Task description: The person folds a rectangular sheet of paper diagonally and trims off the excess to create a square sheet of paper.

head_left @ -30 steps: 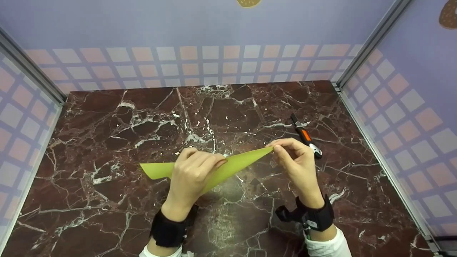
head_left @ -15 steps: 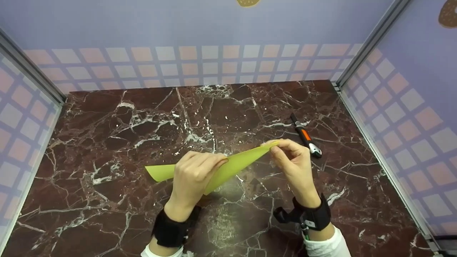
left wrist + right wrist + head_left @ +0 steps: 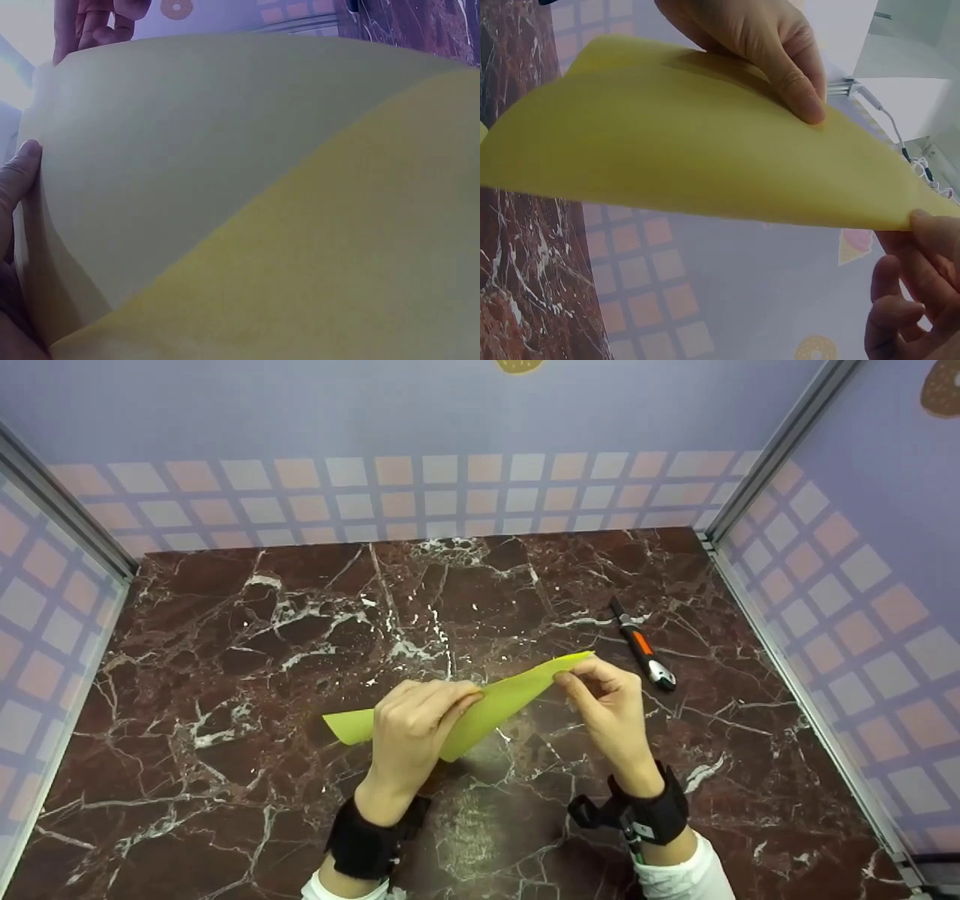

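Observation:
A sheet of yellow paper point(image 3: 491, 712) is held up above the table, bent into a curve. My left hand point(image 3: 412, 727) pinches its upper edge near the middle, the thumb on the near face as the right wrist view shows. With thumb and forefinger, my right hand point(image 3: 611, 709) pinches the paper near its right end, just short of the corner. In the left wrist view the paper point(image 3: 187, 150) fills most of the picture, a brighter yellow part crossing its lower right. The right wrist view shows the paper's point(image 3: 690, 150) curved face between both hands.
A utility knife point(image 3: 641, 643) with a black and orange handle lies on the table to the right, beyond my right hand. The dark red marble table point(image 3: 225, 660) is bounded by patterned walls point(image 3: 375, 495) at the back and sides.
The paper and left hand have shifted slightly to the right. My right hand has slid left along the paper's edge, so the right corner now sticks out past its fingers. The knife stays put.

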The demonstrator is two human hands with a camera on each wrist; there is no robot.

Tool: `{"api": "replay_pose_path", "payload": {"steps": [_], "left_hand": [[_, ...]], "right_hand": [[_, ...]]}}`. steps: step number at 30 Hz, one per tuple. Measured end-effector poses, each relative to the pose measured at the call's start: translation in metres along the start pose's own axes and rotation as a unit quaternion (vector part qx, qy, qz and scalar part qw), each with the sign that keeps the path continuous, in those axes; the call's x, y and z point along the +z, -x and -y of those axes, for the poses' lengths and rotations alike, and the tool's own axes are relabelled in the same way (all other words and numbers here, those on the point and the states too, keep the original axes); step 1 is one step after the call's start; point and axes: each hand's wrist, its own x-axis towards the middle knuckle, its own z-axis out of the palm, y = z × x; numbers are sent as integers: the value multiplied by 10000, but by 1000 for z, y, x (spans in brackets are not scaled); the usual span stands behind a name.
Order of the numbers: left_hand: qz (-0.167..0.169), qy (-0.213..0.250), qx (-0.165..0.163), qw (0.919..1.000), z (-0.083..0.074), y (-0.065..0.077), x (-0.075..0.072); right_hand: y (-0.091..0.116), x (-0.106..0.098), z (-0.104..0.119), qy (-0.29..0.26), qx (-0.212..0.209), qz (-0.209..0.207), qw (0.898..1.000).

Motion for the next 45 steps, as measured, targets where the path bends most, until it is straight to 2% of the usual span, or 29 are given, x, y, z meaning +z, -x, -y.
{"api": "replay_pose_path", "payload": {"steps": [3,8,14,19,22,25,28,30,35,36,38,40,42,43,45], "left_hand": [[-15,-8,50,10000,1,0,-2],[-71,32,1,10000,3,-1,-7],[126,-35,57,9999,1,-3,-9],[246,-131,281,9992,0,-3,-8],[181,-209,379,9989,0,-2,-8],[43,-284,473,9985,0,-3,-7],[-118,-309,557,9979,-3,-5,-5],[-258,-325,660,9970,-7,-6,-4],[-725,-138,1261,9893,-23,-12,1],[-822,-69,1397,9867,-26,-13,1],[-994,132,1636,9814,-30,-14,2],[-1150,266,1795,9767,-32,-15,2],[-1235,406,1828,9745,-32,-15,3],[-1253,485,1808,9743,-31,-14,3],[-1221,666,1670,9761,-28,-13,5]], "right_hand": [[0,1,0,-140,-51,-62,9999],[-1,1,0,-438,-87,62,9990],[0,-1,0,-280,-183,28,9994],[0,0,2,-282,-584,-67,9979],[0,2,3,-301,-874,-117,9956],[1,6,3,-98,-1335,-262,9907],[1,9,3,308,-2063,-491,9768],[1,12,4,713,-2675,-639,9588],[3,22,11,1815,-4107,-847,8895],[4,24,13,1963,-4304,-838,8770],[5,28,16,2141,-4603,-743,8583],[5,31,19,2257,-4786,-596,8464],[6,33,18,2363,-4842,-472,8411],[6,34,17,2391,-4813,-397,8424],[6,36,13,2390,-4657,-265,8517]]}}
